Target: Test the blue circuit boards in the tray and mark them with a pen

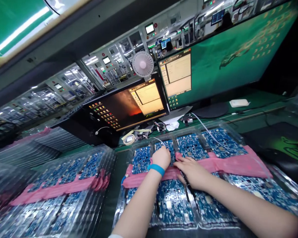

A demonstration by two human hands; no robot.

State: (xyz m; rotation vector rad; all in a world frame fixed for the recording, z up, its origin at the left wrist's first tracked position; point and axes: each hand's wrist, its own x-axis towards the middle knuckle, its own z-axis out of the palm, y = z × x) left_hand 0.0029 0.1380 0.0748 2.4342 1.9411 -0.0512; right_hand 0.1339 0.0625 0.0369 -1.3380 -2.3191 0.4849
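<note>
A clear plastic tray (197, 211) lies before me, holding several blue circuit boards (175, 201) in separate compartments. A pink strip (235, 167) runs across the boards, with small tabs sticking up toward the back. My left hand (162, 157), wearing a blue wristband (156, 170), is closed over a board in the back row. A thin white cable (157, 139) runs into its curled fingers; their tips are hidden. Just to its right, my right hand (191, 170) rests on the pink strip, fingers stretched and thumb apart.
Stacked trays of boards (64, 198) with pink strips stand at the left. Two monitors (129, 109) line the back, with a small fan (142, 64) above. Tape (128, 139), loose wires and another white cable (206, 128) lie behind the tray. A dark mousepad (273, 140) is at right.
</note>
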